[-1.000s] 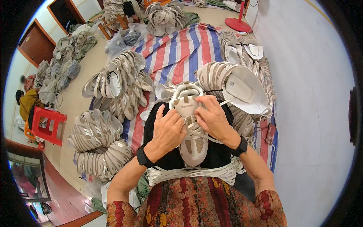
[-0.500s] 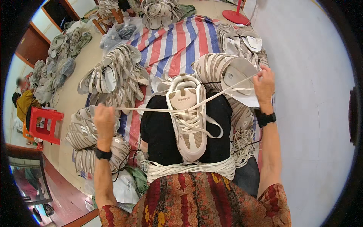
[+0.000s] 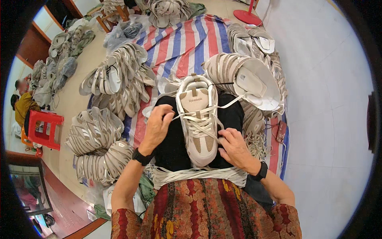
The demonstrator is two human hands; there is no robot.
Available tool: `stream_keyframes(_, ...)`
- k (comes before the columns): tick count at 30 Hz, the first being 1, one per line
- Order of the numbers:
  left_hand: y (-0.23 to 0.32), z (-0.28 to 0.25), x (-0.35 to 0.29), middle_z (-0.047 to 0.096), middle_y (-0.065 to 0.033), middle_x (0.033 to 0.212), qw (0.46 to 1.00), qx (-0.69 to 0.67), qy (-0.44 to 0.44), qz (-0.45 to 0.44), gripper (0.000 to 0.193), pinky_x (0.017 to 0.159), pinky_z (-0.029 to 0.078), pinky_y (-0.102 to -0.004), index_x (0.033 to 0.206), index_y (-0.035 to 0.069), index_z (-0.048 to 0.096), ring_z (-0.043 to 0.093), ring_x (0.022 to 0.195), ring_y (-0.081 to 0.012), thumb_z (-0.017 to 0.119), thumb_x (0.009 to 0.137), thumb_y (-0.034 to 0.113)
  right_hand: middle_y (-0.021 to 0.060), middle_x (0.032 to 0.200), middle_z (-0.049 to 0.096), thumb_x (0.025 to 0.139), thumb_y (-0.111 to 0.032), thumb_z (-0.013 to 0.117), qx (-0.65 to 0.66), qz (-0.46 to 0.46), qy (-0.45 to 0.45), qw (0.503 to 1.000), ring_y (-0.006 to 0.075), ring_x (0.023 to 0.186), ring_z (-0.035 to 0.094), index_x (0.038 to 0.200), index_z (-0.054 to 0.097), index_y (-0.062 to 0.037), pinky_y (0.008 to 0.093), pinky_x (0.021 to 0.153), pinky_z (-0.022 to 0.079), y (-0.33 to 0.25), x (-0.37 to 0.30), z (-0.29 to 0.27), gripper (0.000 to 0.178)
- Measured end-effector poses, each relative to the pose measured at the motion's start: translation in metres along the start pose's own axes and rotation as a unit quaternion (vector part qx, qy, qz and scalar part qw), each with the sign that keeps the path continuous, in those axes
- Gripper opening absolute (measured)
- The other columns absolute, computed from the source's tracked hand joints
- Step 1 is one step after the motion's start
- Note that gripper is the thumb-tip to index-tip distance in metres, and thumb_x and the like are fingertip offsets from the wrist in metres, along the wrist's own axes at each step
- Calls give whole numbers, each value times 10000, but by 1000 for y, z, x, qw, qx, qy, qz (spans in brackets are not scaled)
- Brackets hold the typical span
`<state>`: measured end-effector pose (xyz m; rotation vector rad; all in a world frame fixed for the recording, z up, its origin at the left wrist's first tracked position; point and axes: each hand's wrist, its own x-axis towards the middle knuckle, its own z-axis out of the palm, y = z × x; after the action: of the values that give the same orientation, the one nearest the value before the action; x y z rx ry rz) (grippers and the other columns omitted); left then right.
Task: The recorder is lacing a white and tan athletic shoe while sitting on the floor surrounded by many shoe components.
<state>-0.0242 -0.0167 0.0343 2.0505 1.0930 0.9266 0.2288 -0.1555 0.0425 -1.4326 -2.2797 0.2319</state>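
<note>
Hands: left hand (image 3: 157,125) pinching a lace end, right hand (image 3: 234,148) resting on the laces; both drawn in from their earlier wide spread. Sneaker (image 3: 197,119): cream and tan, toe toward the person, lying on the black-clad lap. Striped tarp (image 3: 183,44) beyond.

Stacks of pale shoe uppers (image 3: 115,75) ring a striped tarp (image 3: 179,44); a red stool (image 3: 43,129) stands left.

Probably shoe workshop: stacked shoe piles (image 3: 119,81) on striped tarp (image 3: 183,44), floor-level work.
</note>
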Motion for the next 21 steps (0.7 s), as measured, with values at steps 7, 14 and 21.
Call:
stream_keyframes(7, 10, 5, 4, 531, 5, 704, 976, -192, -64, -85, 114, 589, 394, -196, 965, 7, 516, 498, 638, -65, 522, 875, 78, 115, 1210, 440, 636, -45, 655, 400, 35, -4, 916, 235, 1016, 464, 699, 531, -30, 346, 860, 384, 9, 8, -46, 140)
stream_keyframes(14, 21, -4, 6, 356, 70, 570, 866, -452, -71, -199, 128, 376, 211, -180, 968, 70, 490, 281, 439, -20, 529, 857, 21, 108, 1093, 480, 653, -77, 580, 602, 129, 121, 779, 213, 1045, 460, 550, 462, -25, 373, 992, 319, 39, 26, -56, 164)
stream_keyframes(21, 24, -9, 12, 307, 74, 552, 797, -566, -43, -207, 130, 370, 187, -183, 946, 110, 477, 243, 425, -31, 540, 861, 35, 80, 1079, 484, 669, -88, 633, 519, 111, 49, 846, 189, 1007, 471, 656, 497, -26, 332, 919, 352, 45, 28, -54, 150)
